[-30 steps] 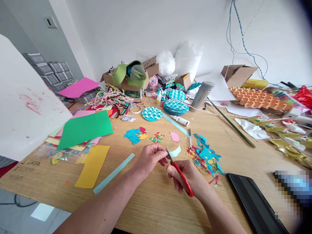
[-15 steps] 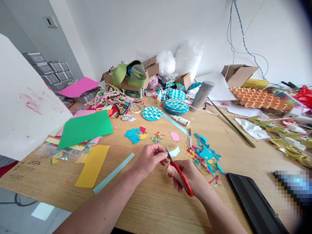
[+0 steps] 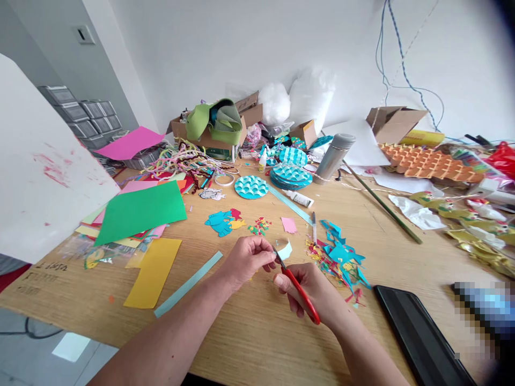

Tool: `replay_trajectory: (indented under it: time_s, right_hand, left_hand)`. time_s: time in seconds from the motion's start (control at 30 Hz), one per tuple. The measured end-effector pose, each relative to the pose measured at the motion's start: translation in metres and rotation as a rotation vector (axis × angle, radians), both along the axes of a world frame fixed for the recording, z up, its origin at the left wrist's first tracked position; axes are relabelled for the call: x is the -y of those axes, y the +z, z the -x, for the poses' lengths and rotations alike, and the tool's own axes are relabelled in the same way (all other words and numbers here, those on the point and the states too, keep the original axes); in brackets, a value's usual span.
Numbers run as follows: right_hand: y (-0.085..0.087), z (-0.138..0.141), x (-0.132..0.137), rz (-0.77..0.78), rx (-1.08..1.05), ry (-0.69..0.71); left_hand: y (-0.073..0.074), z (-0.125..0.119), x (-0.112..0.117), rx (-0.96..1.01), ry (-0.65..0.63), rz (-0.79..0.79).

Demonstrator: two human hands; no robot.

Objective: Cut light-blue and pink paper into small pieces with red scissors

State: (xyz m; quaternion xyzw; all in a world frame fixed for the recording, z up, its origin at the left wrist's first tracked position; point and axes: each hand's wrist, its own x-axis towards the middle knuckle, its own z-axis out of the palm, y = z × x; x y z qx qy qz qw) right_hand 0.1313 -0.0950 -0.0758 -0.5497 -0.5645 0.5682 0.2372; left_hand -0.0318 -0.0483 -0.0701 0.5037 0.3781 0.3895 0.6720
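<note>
In the middle of the head view, my right hand (image 3: 303, 287) grips red-handled scissors (image 3: 300, 292), blades pointing up and left. Pinched in the fingers of my left hand (image 3: 251, 260) is a small pale blue paper piece (image 3: 285, 250), which curls beyond the scissor blades; its held end is mostly hidden by my fingertips. The blade tips touch or overlap the paper close to my left fingers. Left of my left forearm lies a pale blue paper strip (image 3: 189, 284). Ahead are paper fish (image 3: 219, 222), a pink paper square (image 3: 288, 225) and small colourful scraps (image 3: 260, 225).
Blue paper offcuts (image 3: 344, 249) lie right of my hands, beside a pen (image 3: 314, 228). A black phone (image 3: 418, 332) rests at front right. Farther back stand a metal flask (image 3: 335, 159) and layered blue discs (image 3: 290, 177). Coloured sheets (image 3: 142, 212) spread on the left.
The pale blue paper piece has curled more and its free end has shifted slightly left and down. Both hands and the scissors stay nearly in place.
</note>
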Motion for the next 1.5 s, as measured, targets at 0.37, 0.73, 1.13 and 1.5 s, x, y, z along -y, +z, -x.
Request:
replay_trajectory:
  time_s: [0.37,0.73,1.13,1.5]
  right_hand:
    - [-0.003,0.002,0.0,-0.013,-0.034,-0.034]
    - [0.02,-0.001,0.003,-0.305,-0.038,-0.395]
    - [-0.001,-0.008,-0.014,-0.496,0.21,-0.159]
    - [-0.003,-0.006,-0.013,-0.652,0.226,-0.442]
  left_hand:
    - [0.0,0.0,0.0,0.036,0.013,0.07]
    - [-0.003,-0.002,-0.001,0.095,-0.027,0.148]
    - [-0.006,-0.004,-0.001,0.113,-0.04,0.167]
    - [0.0,0.019,-0.017,-0.185,-0.123,0.026]
